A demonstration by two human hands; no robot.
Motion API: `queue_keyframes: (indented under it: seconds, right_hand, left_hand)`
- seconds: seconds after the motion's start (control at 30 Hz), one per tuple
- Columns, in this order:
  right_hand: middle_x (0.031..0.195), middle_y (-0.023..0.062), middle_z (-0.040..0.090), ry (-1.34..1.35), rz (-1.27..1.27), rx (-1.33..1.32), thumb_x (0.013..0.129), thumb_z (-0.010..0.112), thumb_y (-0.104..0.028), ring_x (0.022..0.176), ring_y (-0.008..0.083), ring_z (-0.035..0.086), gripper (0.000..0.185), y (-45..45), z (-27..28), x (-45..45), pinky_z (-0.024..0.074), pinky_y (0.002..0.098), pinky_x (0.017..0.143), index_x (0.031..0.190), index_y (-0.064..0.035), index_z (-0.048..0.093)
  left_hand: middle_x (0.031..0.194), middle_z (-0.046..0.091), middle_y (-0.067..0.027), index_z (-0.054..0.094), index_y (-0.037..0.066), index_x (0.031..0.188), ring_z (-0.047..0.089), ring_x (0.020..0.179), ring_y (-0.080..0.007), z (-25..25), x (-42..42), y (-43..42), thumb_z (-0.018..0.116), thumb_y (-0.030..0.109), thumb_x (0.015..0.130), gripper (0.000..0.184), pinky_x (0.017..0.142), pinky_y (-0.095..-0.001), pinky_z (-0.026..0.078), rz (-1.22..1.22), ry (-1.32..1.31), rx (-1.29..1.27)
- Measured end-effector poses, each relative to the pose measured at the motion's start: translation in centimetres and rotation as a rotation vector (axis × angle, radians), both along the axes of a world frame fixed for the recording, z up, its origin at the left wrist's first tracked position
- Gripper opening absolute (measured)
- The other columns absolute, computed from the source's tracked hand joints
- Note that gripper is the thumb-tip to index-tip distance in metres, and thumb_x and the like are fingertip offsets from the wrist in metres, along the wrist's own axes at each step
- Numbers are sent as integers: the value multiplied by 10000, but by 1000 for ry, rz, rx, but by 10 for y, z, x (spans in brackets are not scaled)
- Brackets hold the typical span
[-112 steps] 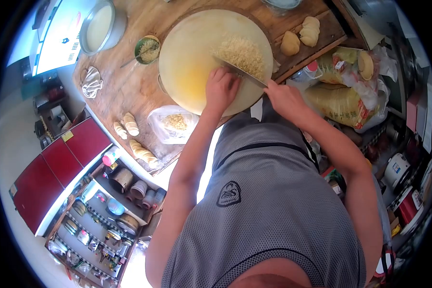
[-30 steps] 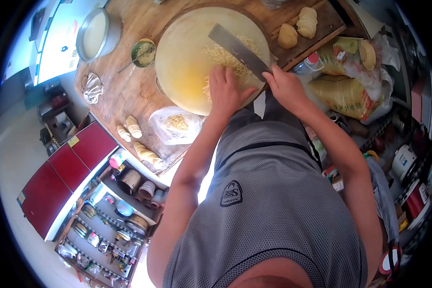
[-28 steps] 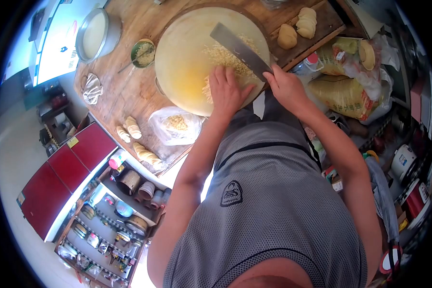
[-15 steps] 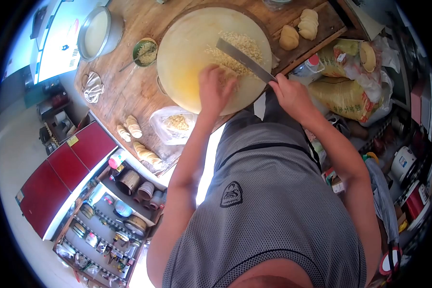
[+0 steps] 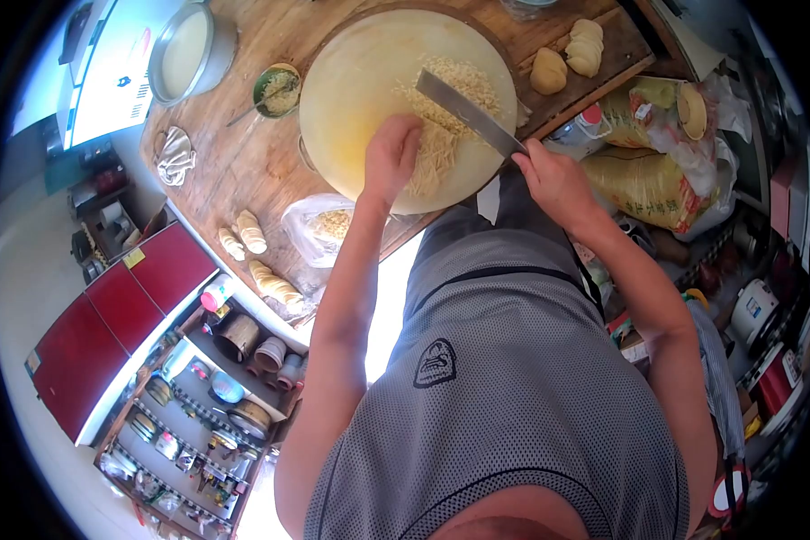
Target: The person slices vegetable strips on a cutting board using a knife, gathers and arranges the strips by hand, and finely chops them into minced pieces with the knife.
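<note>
My right hand (image 5: pixel 556 184) grips the handle of a cleaver (image 5: pixel 468 112), its blade pointing up and left across a round cutting board (image 5: pixel 342 81). Under and beyond the blade is a heap of finely chopped pale bits (image 5: pixel 468 81). Thin pale-yellow shreds (image 5: pixel 435 160) lie in a bundle on the near side of the blade. Beside the shreds, on their left, is my left hand (image 5: pixel 391 160), its fingers curled in and held together. The hand hides whatever its fingertips may hold, and it is apart from the blade.
Past the board's right side are a peeled, potato-like lump (image 5: pixel 549 70) and a sliced one (image 5: pixel 585 47). To the left stand a green bowl (image 5: pixel 277 90) of chopped bits and a metal pot (image 5: pixel 214 54). A plastic bag (image 5: pixel 308 238) and pale ridged pieces (image 5: pixel 274 284) lie near the table edge.
My left hand has moved slightly left off the shreds, uncovering them, and its fingers have drawn together. The cleaver has stayed nearly in place in my right hand. The view has shifted slightly.
</note>
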State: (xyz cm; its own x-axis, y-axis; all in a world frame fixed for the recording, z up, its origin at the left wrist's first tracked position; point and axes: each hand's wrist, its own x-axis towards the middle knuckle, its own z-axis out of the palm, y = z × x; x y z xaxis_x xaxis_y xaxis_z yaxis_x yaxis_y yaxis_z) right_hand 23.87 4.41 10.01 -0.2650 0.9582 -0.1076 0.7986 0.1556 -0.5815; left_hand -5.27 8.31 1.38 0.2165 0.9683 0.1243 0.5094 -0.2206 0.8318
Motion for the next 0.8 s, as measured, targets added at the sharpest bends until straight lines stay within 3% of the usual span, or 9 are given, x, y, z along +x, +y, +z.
queue_keyframes:
  seconds: [0.17, 0.23, 0.33, 0.47, 0.63, 0.8]
  right_hand:
    - [701, 220, 654, -33, 31, -5, 1030, 607, -245, 691, 457, 663, 248, 0, 6, -1, 509, 562, 591, 923, -34, 534]
    - [703, 195, 661, -92, 89, -32, 1038, 592, -249, 683, 426, 674, 249, 1, 14, -4, 514, 543, 581, 921, -37, 534]
    - [718, 170, 672, -144, 153, -36, 1049, 567, -262, 679, 401, 682, 246, 0, 13, -4, 519, 527, 579, 938, -44, 540]
    - [726, 164, 675, -187, 195, -36, 1048, 562, -270, 680, 398, 682, 240, -3, 15, 0, 525, 525, 591, 959, -48, 545]
    - [787, 212, 701, -204, 188, -186, 1046, 519, -233, 768, 429, 707, 210, 7, 24, -14, 549, 532, 644, 992, -34, 554]
    - [822, 234, 711, -193, 251, -204, 1044, 505, -226, 810, 441, 716, 216, 30, -7, -37, 565, 548, 695, 1020, -19, 563]
  left_hand:
    - [1096, 689, -118, 677, 18, 1086, 680, 953, -280, 2, 10, -12, 698, 11, 916, 171, 846, -331, 545, 153, -204, -128]
    - [1060, 688, -126, 690, 48, 1023, 664, 949, -352, 5, 11, -10, 762, 18, 820, 217, 810, -401, 551, 102, -102, 117]
    - [1087, 691, -104, 706, 50, 984, 662, 1003, -308, 14, 15, -11, 800, 26, 795, 212, 864, -379, 546, 33, 17, 197]
    - [1060, 694, -98, 718, 65, 922, 654, 984, -315, 3, 19, -11, 810, 32, 769, 181, 851, -399, 538, 7, 30, 222]
    - [1035, 695, -96, 718, 69, 900, 650, 959, -320, -2, 24, -10, 804, 34, 781, 151, 833, -399, 528, 53, 35, 255]
    - [1031, 694, -99, 715, 66, 897, 654, 955, -317, -2, 23, -9, 803, 38, 787, 144, 819, -395, 530, 46, 65, 250]
